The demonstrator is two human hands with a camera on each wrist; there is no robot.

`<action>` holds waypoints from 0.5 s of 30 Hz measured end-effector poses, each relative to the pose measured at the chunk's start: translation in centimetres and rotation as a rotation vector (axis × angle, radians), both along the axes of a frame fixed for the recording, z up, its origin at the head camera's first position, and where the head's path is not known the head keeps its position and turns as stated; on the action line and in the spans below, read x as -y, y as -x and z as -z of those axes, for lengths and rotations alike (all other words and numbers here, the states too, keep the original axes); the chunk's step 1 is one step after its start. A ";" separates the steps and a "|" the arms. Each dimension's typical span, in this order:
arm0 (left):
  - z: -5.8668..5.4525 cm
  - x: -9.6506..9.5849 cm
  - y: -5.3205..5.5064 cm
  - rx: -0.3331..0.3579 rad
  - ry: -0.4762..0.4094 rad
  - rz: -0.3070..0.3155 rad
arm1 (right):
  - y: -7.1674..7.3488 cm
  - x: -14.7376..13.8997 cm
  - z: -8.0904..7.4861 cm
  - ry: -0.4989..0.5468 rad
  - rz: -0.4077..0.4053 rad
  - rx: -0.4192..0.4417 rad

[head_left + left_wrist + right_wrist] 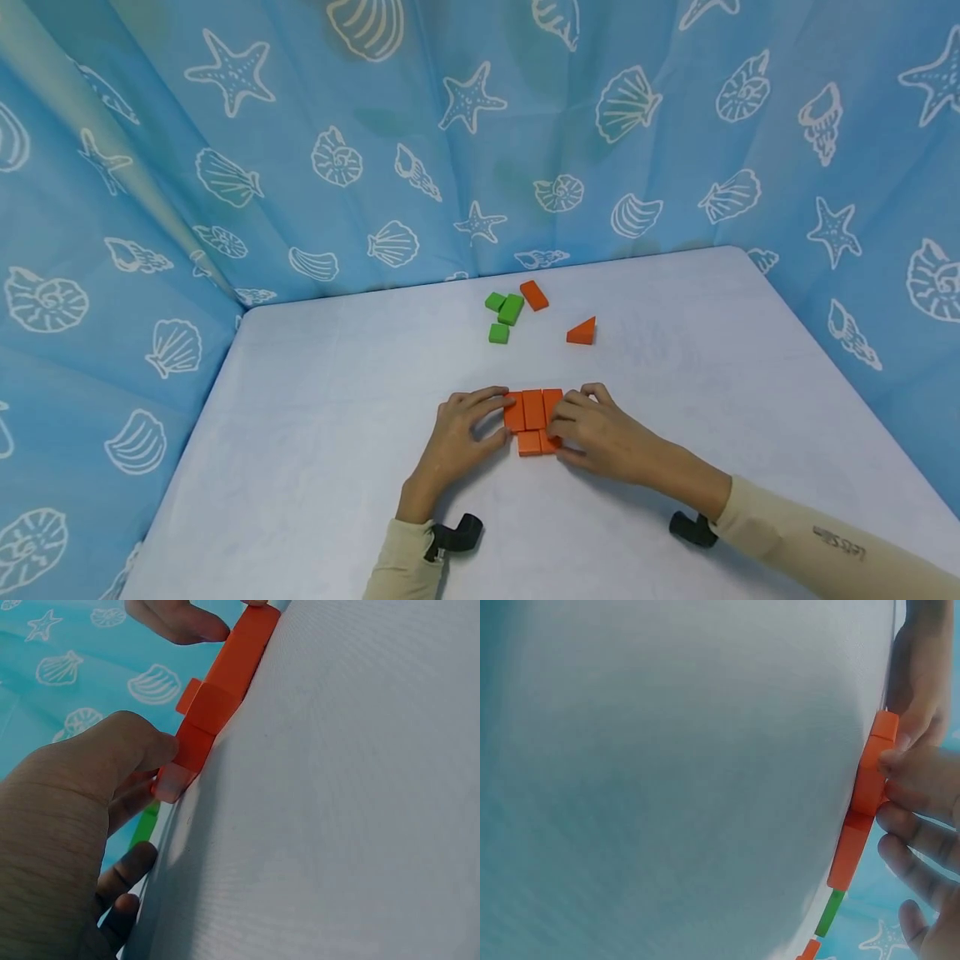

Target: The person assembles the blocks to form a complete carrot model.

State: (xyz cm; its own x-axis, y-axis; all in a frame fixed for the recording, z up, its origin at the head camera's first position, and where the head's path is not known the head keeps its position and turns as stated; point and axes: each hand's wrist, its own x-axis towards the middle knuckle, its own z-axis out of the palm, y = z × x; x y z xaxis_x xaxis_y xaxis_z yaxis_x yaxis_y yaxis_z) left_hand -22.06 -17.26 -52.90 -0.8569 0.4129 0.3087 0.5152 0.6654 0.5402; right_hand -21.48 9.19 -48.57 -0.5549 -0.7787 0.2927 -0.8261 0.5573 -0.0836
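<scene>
Several orange blocks lie flat together on the table, three upright rectangles [533,409] in the far row and two smaller pieces [529,443] in the near row. From the left, my left hand [467,432] holds the leftmost block [513,414] of the far row between thumb and index finger. My right hand [603,433] comes in from the right, its thumb and fingers around the right near piece [550,442] and partly hiding the right far block [552,402]. In the left wrist view, the left thumb touches the orange edge [193,746].
Beyond the hands lie several green blocks [511,309], an orange rectangular block [534,295] and an orange triangular block [582,332]. A white cloth covers the table [322,392]. A blue shell-patterned curtain [420,125] stands along its back and sides.
</scene>
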 end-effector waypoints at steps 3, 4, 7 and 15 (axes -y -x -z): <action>0.0 0.0 0.1 0.002 0.002 0.007 | 0.3 -0.1 -0.5 0.020 0.012 0.037; 0.0 -0.1 0.1 0.004 0.001 0.009 | 0.6 -0.2 -0.7 0.027 0.026 0.058; 0.0 -0.1 0.2 0.008 0.005 0.009 | 2.0 -0.4 -1.8 0.038 0.106 0.105; 0.2 -0.1 0.1 0.016 -0.004 -0.003 | 9.5 -0.6 -4.2 0.078 0.350 0.147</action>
State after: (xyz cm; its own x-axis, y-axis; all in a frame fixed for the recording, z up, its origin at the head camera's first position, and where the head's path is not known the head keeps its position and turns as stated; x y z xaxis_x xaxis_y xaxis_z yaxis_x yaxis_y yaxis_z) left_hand -22.15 -17.15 -53.08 -0.8628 0.4095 0.2965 0.5048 0.6645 0.5511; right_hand -30.98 9.82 -44.32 -0.8235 -0.5137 0.2410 -0.5634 0.7904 -0.2406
